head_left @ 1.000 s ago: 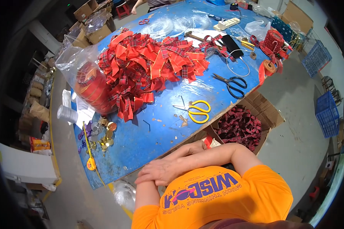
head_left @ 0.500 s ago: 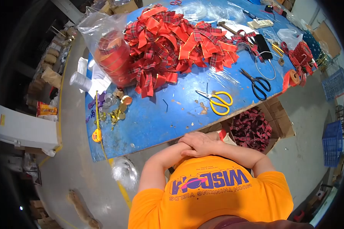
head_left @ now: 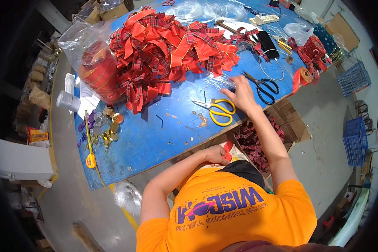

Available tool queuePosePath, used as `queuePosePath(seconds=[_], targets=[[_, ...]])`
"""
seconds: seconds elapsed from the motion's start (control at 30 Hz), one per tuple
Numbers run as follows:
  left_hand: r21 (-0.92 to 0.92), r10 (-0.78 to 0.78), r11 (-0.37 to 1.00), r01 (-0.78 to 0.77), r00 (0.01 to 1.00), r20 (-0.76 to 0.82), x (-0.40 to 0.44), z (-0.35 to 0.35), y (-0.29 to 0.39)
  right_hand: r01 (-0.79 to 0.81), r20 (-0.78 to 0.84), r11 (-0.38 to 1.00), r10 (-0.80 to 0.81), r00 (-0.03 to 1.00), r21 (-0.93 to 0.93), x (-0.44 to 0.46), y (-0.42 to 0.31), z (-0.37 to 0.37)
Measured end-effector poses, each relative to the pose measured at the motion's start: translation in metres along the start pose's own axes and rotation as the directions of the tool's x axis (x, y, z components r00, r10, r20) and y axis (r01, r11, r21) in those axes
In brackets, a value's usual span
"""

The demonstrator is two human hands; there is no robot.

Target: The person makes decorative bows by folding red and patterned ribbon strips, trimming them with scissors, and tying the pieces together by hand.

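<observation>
My right hand (head_left: 240,95) is stretched over the blue table (head_left: 172,140), fingers apart and holding nothing, between the yellow-handled scissors (head_left: 221,111) and the black scissors (head_left: 262,87). Thin clear strands (head_left: 216,80) lie just by its fingertips. Down at the table's front edge, my left hand (head_left: 216,154) is closed beside a piece of red ribbon (head_left: 228,150); its fingers are curled, and whether they grip the ribbon is hard to tell. A big heap of red and plaid bows (head_left: 168,46) covers the back left of the table.
An open cardboard box (head_left: 290,122) of dark plaid bows (head_left: 256,143) stands below the front edge. At left are a bagged ribbon roll (head_left: 97,71), a white spool (head_left: 68,101) and a yellow tape measure (head_left: 91,161). A phone (head_left: 268,45) lies at the back right.
My hands, crossed together at the table's edge before, have come apart. My right hand has reached forward over the table, while my left hand stays low by the red ribbon.
</observation>
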State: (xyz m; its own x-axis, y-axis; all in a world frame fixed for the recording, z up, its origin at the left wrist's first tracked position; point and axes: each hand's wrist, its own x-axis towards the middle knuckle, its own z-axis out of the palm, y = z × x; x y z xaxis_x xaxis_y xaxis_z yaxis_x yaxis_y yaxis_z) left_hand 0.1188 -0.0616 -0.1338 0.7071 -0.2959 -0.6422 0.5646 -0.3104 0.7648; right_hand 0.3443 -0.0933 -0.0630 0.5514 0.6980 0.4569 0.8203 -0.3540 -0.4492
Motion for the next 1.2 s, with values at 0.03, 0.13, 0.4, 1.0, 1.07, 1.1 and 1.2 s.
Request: queuePosePath(seconds=[0.03, 0.13, 0.4, 1.0, 1.07, 1.1, 1.2], targets=[[0.029, 0.010, 1.000, -0.009, 1.000, -0.012, 0.003, 0.001, -0.002, -0.040, 0.062, 0.996, 0.045, 0.997, -0.080, 0.009, 0.005, 0.004], [0.023, 0.004, 1.000, -0.003, 1.000, -0.025, 0.004, 0.004, -0.005, -0.094, 0.180, 0.964, 0.142, 0.973, -0.250, 0.025, 0.008, 0.018], [0.000, -0.012, 1.000, 0.012, 1.000, -0.020, 0.003, -0.001, -0.007, -0.051, 0.268, 0.990, 0.085, 0.960, -0.130, 0.029, 0.016, 0.035], [0.020, 0.051, 0.999, -0.050, 0.998, -0.037, -0.005, 0.001, -0.005, -0.351, 0.133, 0.795, 0.330, 0.934, 0.494, 0.016, 0.062, 0.023], [0.017, 0.044, 0.999, -0.044, 0.998, -0.032, -0.005, 0.000, -0.003, -0.374, 0.122, 0.576, 0.428, 0.896, 0.727, 0.017, 0.072, 0.030], [0.013, 0.044, 0.999, -0.044, 0.999, -0.030, -0.004, 0.001, -0.004, -0.326, 0.127, 0.475, 0.403, 0.906, 0.817, 0.016, 0.062, 0.019], [-0.014, 0.033, 0.999, -0.033, 0.999, -0.018, 0.000, 0.002, -0.006, -0.118, -0.042, 0.461, 0.323, 0.946, 0.879, 0.011, 0.065, 0.016]])
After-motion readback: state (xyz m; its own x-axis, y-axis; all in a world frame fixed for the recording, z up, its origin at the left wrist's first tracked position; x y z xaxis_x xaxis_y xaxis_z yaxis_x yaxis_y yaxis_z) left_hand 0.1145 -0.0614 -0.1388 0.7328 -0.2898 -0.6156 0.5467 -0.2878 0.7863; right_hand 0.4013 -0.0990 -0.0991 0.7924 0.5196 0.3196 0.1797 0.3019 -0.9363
